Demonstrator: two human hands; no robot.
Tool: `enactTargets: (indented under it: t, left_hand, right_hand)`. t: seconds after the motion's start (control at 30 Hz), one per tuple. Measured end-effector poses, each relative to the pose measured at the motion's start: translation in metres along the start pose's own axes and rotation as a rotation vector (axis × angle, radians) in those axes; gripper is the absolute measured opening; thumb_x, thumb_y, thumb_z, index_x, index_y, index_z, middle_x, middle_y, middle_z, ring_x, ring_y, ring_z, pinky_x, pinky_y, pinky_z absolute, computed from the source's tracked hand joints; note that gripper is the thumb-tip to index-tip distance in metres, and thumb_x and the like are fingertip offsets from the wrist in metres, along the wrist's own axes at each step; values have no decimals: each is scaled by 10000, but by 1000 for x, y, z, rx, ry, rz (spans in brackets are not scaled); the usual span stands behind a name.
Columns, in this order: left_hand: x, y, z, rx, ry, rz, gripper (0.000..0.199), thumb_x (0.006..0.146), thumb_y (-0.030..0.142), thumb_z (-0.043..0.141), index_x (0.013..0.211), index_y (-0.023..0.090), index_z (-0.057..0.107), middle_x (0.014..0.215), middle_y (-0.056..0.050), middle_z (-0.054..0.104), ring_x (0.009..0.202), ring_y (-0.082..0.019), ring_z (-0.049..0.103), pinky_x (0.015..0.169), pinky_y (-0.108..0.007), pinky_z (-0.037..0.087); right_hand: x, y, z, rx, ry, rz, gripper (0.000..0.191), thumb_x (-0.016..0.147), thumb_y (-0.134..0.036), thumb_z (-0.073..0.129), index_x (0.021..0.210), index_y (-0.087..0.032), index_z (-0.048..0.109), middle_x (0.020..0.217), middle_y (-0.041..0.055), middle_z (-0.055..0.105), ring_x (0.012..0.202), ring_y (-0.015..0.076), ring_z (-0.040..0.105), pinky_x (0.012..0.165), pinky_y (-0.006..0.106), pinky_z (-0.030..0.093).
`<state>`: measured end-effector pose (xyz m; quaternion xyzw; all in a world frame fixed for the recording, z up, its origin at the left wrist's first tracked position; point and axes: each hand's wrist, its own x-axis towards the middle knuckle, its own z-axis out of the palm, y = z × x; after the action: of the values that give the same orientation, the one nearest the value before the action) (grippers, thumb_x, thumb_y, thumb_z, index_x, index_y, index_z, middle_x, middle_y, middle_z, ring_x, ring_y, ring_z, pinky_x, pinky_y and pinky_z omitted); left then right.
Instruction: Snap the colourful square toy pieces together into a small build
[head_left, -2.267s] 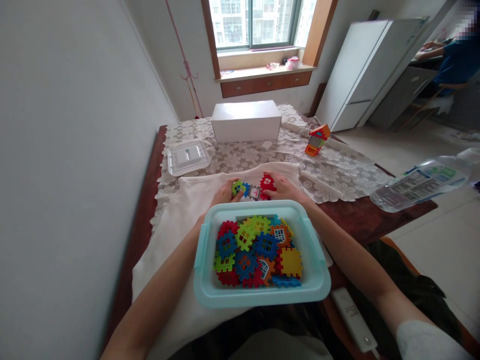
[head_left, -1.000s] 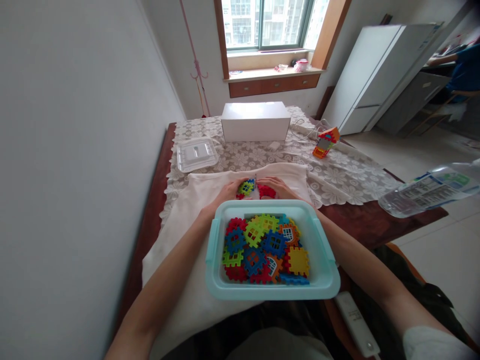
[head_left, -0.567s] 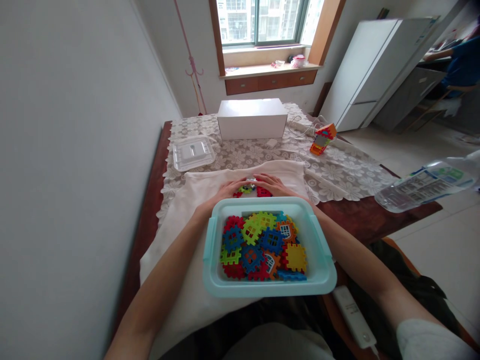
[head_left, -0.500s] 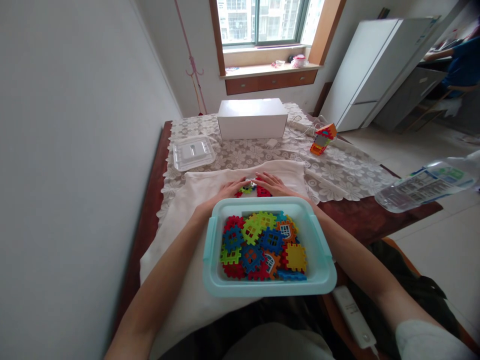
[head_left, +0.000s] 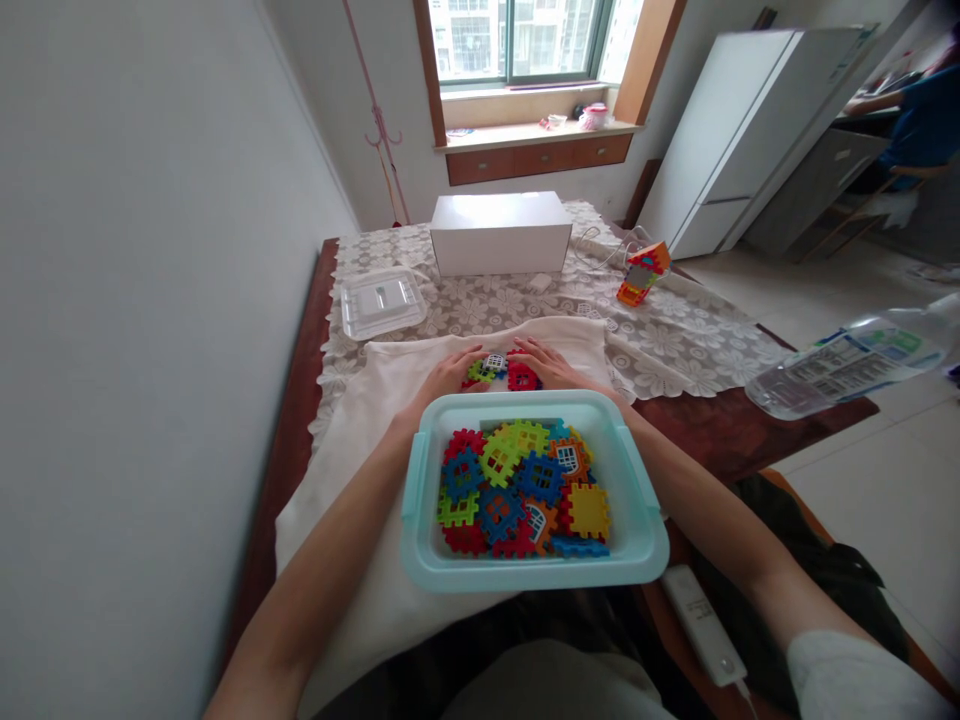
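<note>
My left hand (head_left: 448,373) and my right hand (head_left: 545,363) rest on a white cloth (head_left: 360,420) just behind a pale blue tub (head_left: 637,520). Between them lies a small cluster of joined plastic blocks (head_left: 501,372): green, white and red pieces. Both hands touch the cluster from either side, left on the green piece, right on the red one. The tub, close to me, holds several loose interlocking blocks (head_left: 521,488) in red, blue, green, yellow and orange.
A clear lid (head_left: 381,302) lies at the left on the lace tablecloth. A white box (head_left: 501,233) stands at the far end, a small built block house (head_left: 639,274) to its right. A white remote (head_left: 701,625) lies near the tub. Another person sits far right.
The block cluster was held up between my hands; now it lies lower on the cloth with both hands flatter on it. The view shifted slightly.
</note>
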<state>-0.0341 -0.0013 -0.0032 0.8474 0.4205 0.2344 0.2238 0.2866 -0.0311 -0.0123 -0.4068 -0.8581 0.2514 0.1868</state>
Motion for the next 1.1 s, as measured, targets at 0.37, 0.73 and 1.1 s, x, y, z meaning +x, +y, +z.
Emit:
enactTargets:
  t: [0.37,0.73,1.1]
  left_hand:
    - [-14,11,-27,216,-165,-135,829,995,423,821,1759,212,578,1821,-228,589,1662,-453,598,1382,-594,493]
    - [-17,43,-64,32,-206,-330,548,819,488,904,1286,229,780,1113,-108,867,987,-372,826,934,-492,682]
    - [5,17,-14,-98,138,-108,301,900,406,886,1122,214,819,1249,-111,854,1170,-334,791,1096,-494,659]
  right_hand:
    - [2,-17,-14,5,-8,-143,382,1080,-413,848,1439,-288,813,1988,119,386,1876,365,285,1550,592,215]
    - [9,-2,-2,-61,-2,-247,318,1084,-418,854,1386,-319,847,1659,142,711,1644,399,562,1444,665,383]
    - [8,-7,-6,3,192,-263,345,1186,-346,636,1435,-236,850,1420,160,876,1285,317,831,1158,472,637]
